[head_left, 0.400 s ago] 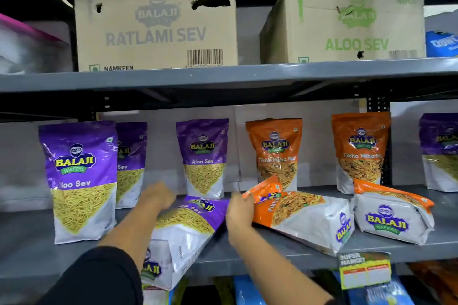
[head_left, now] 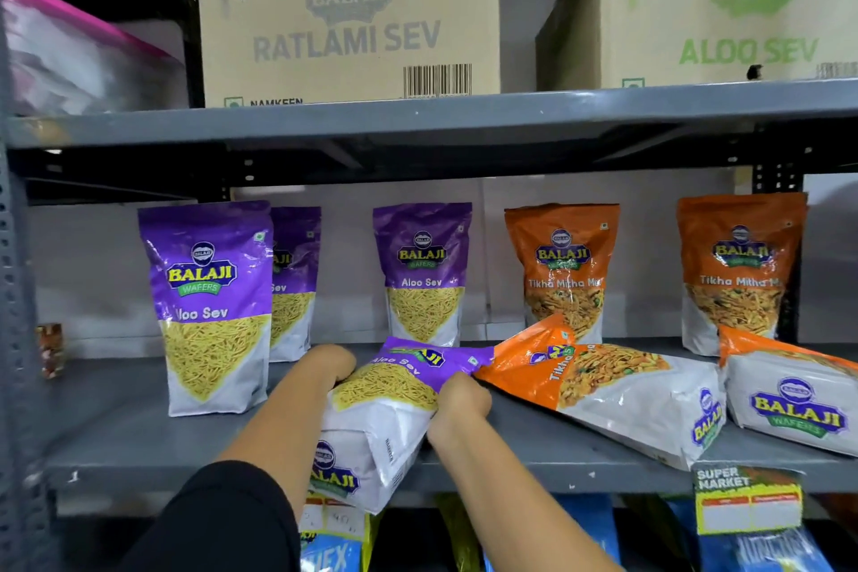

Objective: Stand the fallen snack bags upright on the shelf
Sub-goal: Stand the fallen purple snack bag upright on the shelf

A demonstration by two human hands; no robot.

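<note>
A purple Aloo Sev bag [head_left: 390, 404] lies fallen on the grey shelf [head_left: 130, 432], its bottom hanging over the front edge. My left hand [head_left: 332, 365] grips its left side and my right hand [head_left: 459, 399] grips its right edge near the top. Beside it on the right lies a fallen orange Tikha Mitha Mix bag [head_left: 617, 390], and another fallen orange bag [head_left: 794, 399] lies at the far right. Upright behind them stand purple bags [head_left: 211, 307], [head_left: 295, 283], [head_left: 422, 274] and orange bags [head_left: 562, 269], [head_left: 738, 269].
The upper shelf [head_left: 418, 116] hangs close above, carrying a Ratlami Sev carton [head_left: 348, 23] and an Aloo Sev carton [head_left: 705, 9]. A perforated steel post [head_left: 14, 293] stands at the left. A supermarket price tag [head_left: 747, 499] hangs from the shelf's front edge at the right.
Both hands have closed onto the fallen purple bag; the right hand moved left off the orange bag's top. The camera has come closer to the shelf.
</note>
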